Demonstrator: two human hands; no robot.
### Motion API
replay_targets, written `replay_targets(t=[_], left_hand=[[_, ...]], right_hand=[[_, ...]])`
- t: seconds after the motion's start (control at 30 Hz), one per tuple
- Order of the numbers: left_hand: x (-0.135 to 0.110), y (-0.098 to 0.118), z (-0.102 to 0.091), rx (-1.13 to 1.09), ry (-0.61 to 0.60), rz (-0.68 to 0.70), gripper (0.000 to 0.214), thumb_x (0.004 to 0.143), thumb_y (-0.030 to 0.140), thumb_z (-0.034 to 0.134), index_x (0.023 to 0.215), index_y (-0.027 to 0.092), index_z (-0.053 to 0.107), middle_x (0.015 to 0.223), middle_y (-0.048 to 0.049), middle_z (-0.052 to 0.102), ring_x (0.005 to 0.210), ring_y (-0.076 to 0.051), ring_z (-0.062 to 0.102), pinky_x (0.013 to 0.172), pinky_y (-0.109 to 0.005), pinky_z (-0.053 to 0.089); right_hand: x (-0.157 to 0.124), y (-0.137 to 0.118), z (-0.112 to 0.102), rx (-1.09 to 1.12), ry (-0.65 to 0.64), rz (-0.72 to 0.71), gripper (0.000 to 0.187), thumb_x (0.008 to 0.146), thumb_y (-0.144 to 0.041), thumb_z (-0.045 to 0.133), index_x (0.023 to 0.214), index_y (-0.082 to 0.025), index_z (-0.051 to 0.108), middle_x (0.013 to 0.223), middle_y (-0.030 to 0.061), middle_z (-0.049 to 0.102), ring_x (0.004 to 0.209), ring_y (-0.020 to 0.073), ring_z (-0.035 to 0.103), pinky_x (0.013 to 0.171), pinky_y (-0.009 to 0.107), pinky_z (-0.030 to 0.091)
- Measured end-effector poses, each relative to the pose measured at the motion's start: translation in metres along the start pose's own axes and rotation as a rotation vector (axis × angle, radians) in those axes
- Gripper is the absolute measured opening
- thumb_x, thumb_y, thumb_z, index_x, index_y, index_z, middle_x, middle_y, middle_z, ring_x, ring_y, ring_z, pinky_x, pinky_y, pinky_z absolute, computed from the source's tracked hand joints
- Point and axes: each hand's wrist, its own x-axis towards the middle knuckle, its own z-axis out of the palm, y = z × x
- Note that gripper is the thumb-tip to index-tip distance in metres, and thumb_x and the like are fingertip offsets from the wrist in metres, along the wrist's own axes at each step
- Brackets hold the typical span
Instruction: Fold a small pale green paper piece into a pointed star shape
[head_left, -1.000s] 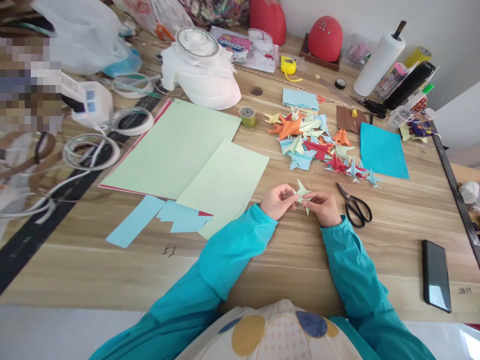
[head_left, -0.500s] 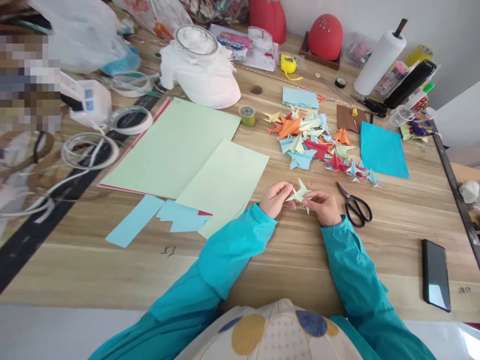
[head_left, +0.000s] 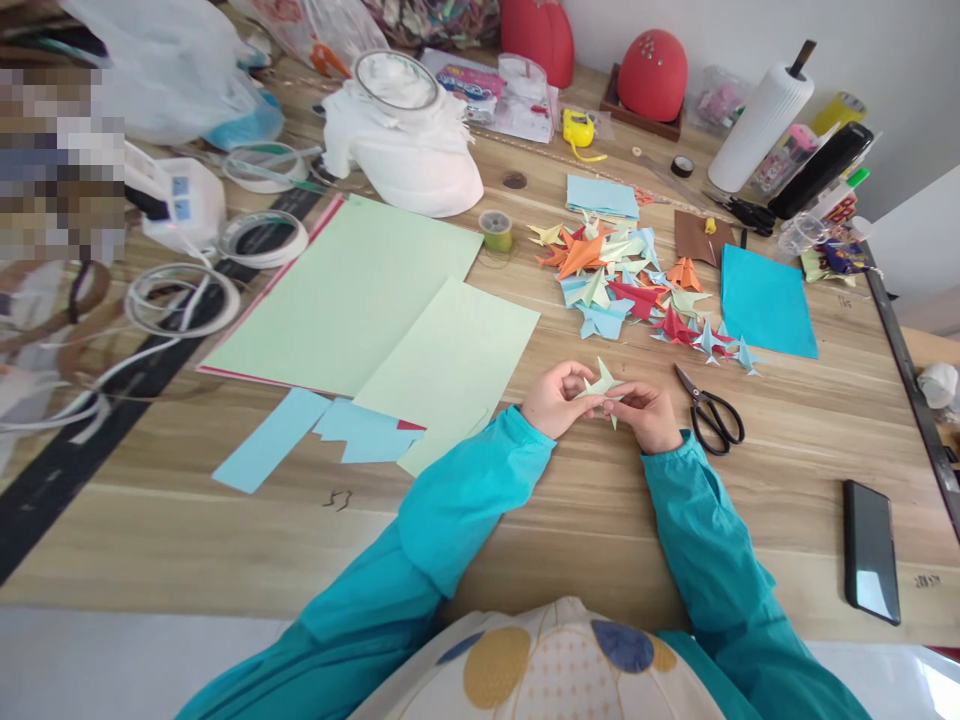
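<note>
Both hands meet over the wooden table [head_left: 787, 470] and pinch a small pale green folded paper figure [head_left: 601, 384]. My left hand [head_left: 553, 398] grips its left side with curled fingers. My right hand [head_left: 649, 413] holds its right side between thumb and fingertips. Teal sleeves cover both arms. Black scissors [head_left: 711, 411] lie just right of my right hand. A heap of coloured folded paper figures [head_left: 628, 287] lies a little beyond the hands.
Large pale green paper sheets [head_left: 375, 300] and light blue offcuts [head_left: 322, 440] lie to the left. A teal sheet [head_left: 763, 300] sits at the right, a black phone [head_left: 870, 550] near the front right edge. Tape rolls, a white container [head_left: 401, 140] and clutter line the back.
The paper figure has been turned slightly between the fingers; both hands stay in the same place.
</note>
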Motion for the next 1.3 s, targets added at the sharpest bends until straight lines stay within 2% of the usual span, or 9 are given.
replay_targets(t=[0.13, 0.2, 0.27, 0.37, 0.63, 0.97, 1.3], left_hand=[[0.002, 0.003, -0.001, -0.038, 0.031, -0.022, 0.038, 0.054, 0.026, 0.073, 0.080, 0.013, 0.049, 0.052, 0.0039, 0.058, 0.043, -0.009, 0.055, 0.047, -0.021, 0.046], [0.003, 0.005, -0.002, -0.068, 0.066, -0.035, 0.039, 0.052, 0.028, 0.074, 0.079, 0.013, 0.049, 0.054, 0.0035, 0.059, 0.043, -0.009, 0.056, 0.046, -0.022, 0.046], [0.004, 0.006, -0.003, -0.084, 0.101, -0.035, 0.040, 0.051, 0.028, 0.075, 0.078, 0.013, 0.049, 0.054, 0.0033, 0.059, 0.043, -0.010, 0.055, 0.046, -0.022, 0.046], [0.004, 0.007, -0.002, -0.082, 0.122, -0.026, 0.039, 0.051, 0.028, 0.074, 0.077, 0.013, 0.049, 0.052, 0.0037, 0.058, 0.042, -0.009, 0.054, 0.045, -0.022, 0.046], [0.000, 0.004, 0.002, -0.044, 0.037, -0.033, 0.036, 0.055, 0.026, 0.073, 0.079, 0.013, 0.050, 0.053, 0.0023, 0.059, 0.044, -0.009, 0.055, 0.046, -0.021, 0.045], [0.001, 0.003, -0.001, -0.077, -0.042, -0.061, 0.037, 0.055, 0.026, 0.073, 0.082, 0.012, 0.052, 0.050, 0.0022, 0.060, 0.044, -0.010, 0.056, 0.048, -0.022, 0.047], [0.002, 0.008, -0.003, -0.110, -0.035, -0.098, 0.039, 0.058, 0.031, 0.071, 0.087, 0.011, 0.053, 0.053, 0.0011, 0.061, 0.045, -0.012, 0.059, 0.050, -0.025, 0.050]], right_hand=[[-0.001, 0.001, 0.000, 0.034, -0.008, -0.029, 0.014, 0.065, -0.022, 0.069, 0.078, -0.018, 0.066, 0.059, -0.0005, 0.062, 0.051, 0.0127, 0.057, 0.050, 0.027, 0.047], [-0.001, 0.000, 0.001, 0.058, 0.024, -0.039, 0.026, 0.068, -0.024, 0.066, 0.093, -0.020, 0.063, 0.060, -0.0020, 0.060, 0.051, 0.0122, 0.057, 0.051, 0.027, 0.047], [-0.002, -0.001, 0.003, 0.077, 0.057, -0.056, 0.045, 0.069, -0.025, 0.065, 0.112, -0.023, 0.051, 0.062, -0.0036, 0.058, 0.052, 0.0115, 0.056, 0.052, 0.028, 0.047], [-0.002, -0.004, 0.007, 0.083, 0.044, -0.074, 0.066, 0.067, -0.025, 0.067, 0.124, -0.025, 0.033, 0.064, -0.0045, 0.059, 0.051, 0.0112, 0.055, 0.051, 0.028, 0.048], [-0.003, -0.008, 0.009, -0.012, -0.016, -0.045, 0.069, 0.064, -0.030, 0.069, 0.122, -0.020, 0.032, 0.058, -0.0040, 0.060, 0.051, 0.0128, 0.056, 0.051, 0.028, 0.048], [-0.004, -0.013, 0.010, -0.027, 0.010, -0.014, 0.073, 0.061, -0.028, 0.071, 0.122, -0.018, 0.034, 0.059, -0.0031, 0.060, 0.046, 0.0112, 0.054, 0.044, 0.025, 0.045], [-0.004, -0.010, 0.007, -0.032, 0.036, -0.007, 0.073, 0.062, -0.028, 0.071, 0.124, -0.018, 0.033, 0.056, -0.0040, 0.059, 0.044, 0.0115, 0.054, 0.044, 0.024, 0.045]])
